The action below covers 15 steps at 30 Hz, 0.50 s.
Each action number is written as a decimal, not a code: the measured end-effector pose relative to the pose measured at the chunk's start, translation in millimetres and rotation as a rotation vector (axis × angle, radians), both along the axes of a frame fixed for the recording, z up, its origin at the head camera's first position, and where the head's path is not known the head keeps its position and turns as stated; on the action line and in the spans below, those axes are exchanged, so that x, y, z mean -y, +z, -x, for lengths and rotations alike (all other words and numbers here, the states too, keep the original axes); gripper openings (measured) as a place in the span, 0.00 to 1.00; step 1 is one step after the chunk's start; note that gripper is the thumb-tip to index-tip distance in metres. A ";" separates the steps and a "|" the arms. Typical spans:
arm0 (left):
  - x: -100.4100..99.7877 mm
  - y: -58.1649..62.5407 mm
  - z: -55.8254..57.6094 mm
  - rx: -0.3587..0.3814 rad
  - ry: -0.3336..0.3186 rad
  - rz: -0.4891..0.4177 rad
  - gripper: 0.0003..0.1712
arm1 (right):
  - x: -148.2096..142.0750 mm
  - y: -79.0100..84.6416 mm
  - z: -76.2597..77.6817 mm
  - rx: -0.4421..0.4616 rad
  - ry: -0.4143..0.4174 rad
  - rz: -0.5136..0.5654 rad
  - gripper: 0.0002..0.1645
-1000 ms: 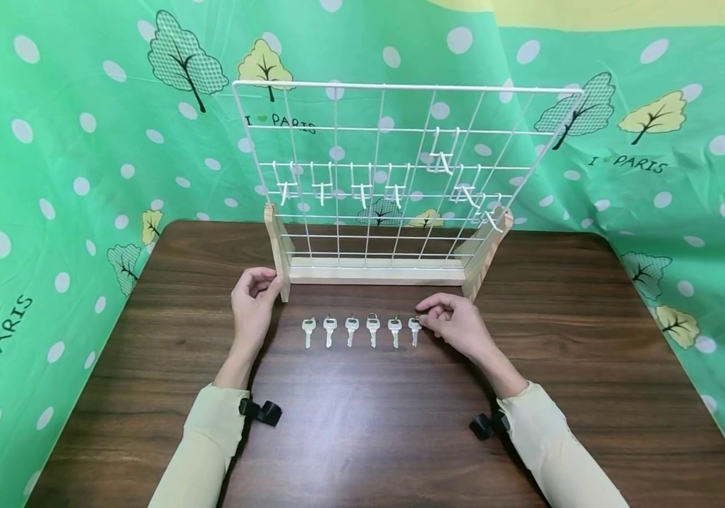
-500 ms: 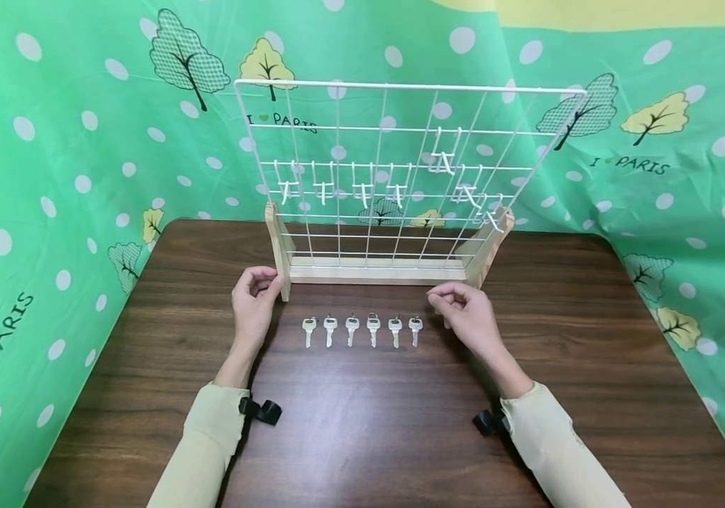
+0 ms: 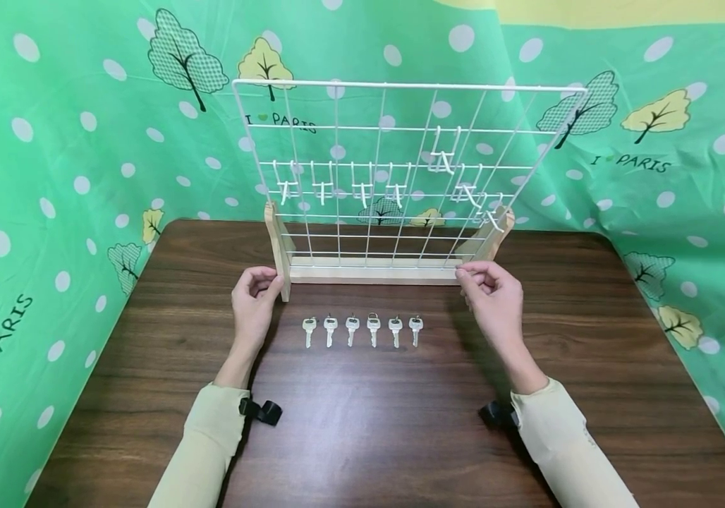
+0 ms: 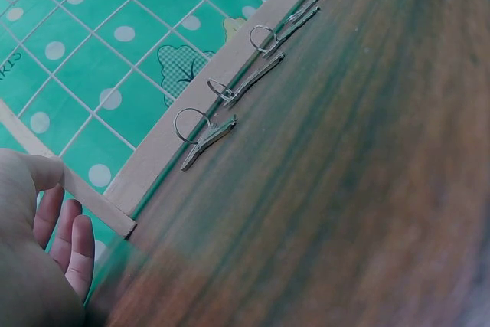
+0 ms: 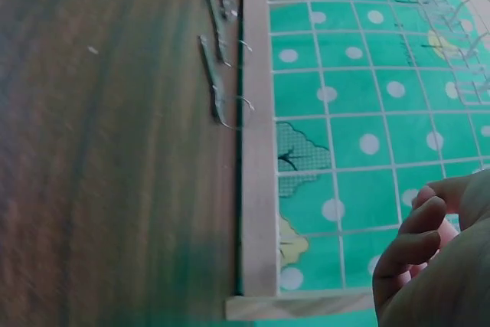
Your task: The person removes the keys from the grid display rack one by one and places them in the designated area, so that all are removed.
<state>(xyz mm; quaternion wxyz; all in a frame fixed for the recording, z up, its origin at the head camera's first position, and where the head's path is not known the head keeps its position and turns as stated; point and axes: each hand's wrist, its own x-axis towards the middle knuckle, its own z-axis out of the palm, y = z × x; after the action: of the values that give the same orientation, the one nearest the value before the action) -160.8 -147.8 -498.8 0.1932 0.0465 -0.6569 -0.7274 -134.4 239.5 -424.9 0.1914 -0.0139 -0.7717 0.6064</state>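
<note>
A white wire grid rack (image 3: 388, 147) with wooden side legs stands on the table. My left hand (image 3: 253, 300) holds the rack's left leg (image 3: 284, 282) near its foot, thumb against the wood in the left wrist view. In front of the rack's crossbar lies a row of several silver keys (image 3: 373, 331), each with a small ring, blades toward me. My right hand (image 3: 496, 296) is raised beside the right leg (image 3: 494, 236), overlapping its foot in the head view. Its fingers are loosely curled, thumb near the index fingertip, with nothing visible between them.
Several white hooks (image 3: 362, 192) hang on the grid, mostly along one wire, with one higher and one lower at right. A green patterned curtain (image 3: 70, 233) surrounds the dark wooden table (image 3: 362, 437) at the back and sides.
My right hand has left the rightmost key and moved up and right to the rack's right leg. The keys lie in the same row, and my left hand has stayed still.
</note>
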 end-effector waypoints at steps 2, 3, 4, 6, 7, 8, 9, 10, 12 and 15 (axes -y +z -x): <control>-0.1 -0.1 0.0 0.001 0.001 0.003 0.12 | -2.0 3.0 0.3 -0.031 -0.024 0.007 0.07; 0.1 -0.3 -0.3 -0.001 0.001 0.005 0.12 | -3.0 4.4 0.4 -0.043 -0.031 0.013 0.07; 0.4 -0.7 -0.2 -0.002 0.002 0.007 0.13 | -3.6 6.0 0.4 -0.052 -0.037 0.021 0.07; 0.8 -1.0 -0.2 -0.004 0.001 0.011 0.13 | -4.7 8.9 0.8 -0.068 -0.050 0.031 0.08; 0.9 -1.2 -0.1 -0.006 0.002 0.012 0.13 | -4.9 10.4 1.1 -0.076 -0.053 0.040 0.08; 1.0 -1.3 -0.2 -0.006 0.000 0.013 0.13 | -5.2 11.7 1.7 -0.081 -0.060 0.045 0.08; 1.0 -1.2 -0.3 -0.007 0.001 0.016 0.13 | -5.3 13.3 2.2 -0.087 -0.064 0.051 0.08; 0.9 -1.1 -0.1 -0.006 0.000 0.016 0.12 | -5.3 14.9 2.9 -0.094 -0.071 0.053 0.08; 0.5 -0.8 -0.1 -0.007 -0.002 0.014 0.11 | -5.2 17.5 4.8 -0.109 -0.085 0.058 0.08; -0.2 -0.5 -0.1 -0.006 0.000 0.012 0.10 | -4.6 21.1 8.4 -0.135 -0.110 0.072 0.08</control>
<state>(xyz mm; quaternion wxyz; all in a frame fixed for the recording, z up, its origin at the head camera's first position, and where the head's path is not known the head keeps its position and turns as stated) -160.7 -147.5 -499.2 0.1953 0.0429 -0.6608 -0.7234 -142.8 244.1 -403.8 0.2755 -0.0222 -0.7328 0.6218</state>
